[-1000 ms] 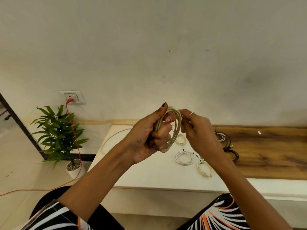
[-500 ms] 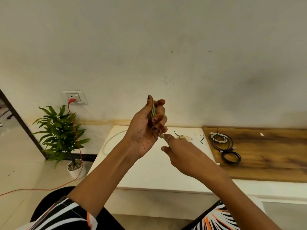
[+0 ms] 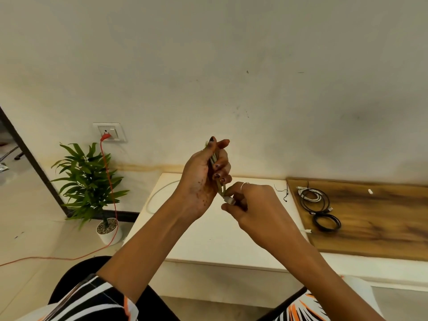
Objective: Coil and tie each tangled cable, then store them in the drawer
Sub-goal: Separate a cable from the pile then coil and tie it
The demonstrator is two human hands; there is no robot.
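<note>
My left hand (image 3: 203, 179) is raised above the white table (image 3: 208, 237) and squeezes a coiled beige cable (image 3: 214, 159) flat, its loops showing edge-on between thumb and fingers. Just below it, my right hand (image 3: 252, 205) pinches the cable's loose plug end (image 3: 229, 200) at the bottom of the coil. On the wooden board (image 3: 375, 218) to the right lie a white coiled cable (image 3: 309, 194) and black coiled cables (image 3: 326, 222). A thin black tie (image 3: 283, 192) rests on the table by the board. No drawer is visible.
A loose white cable (image 3: 159, 193) curves over the table's far left corner. A potted plant (image 3: 92, 188) stands on the floor at left, with an orange cord (image 3: 108, 172) running from a wall socket (image 3: 108, 132) across the floor. The wall stands right behind the table.
The coil has been turned from face-on to edge-on and lifted in my left hand. My right hand dropped from the coil's top to its bottom end and now hides the small coils on the table.
</note>
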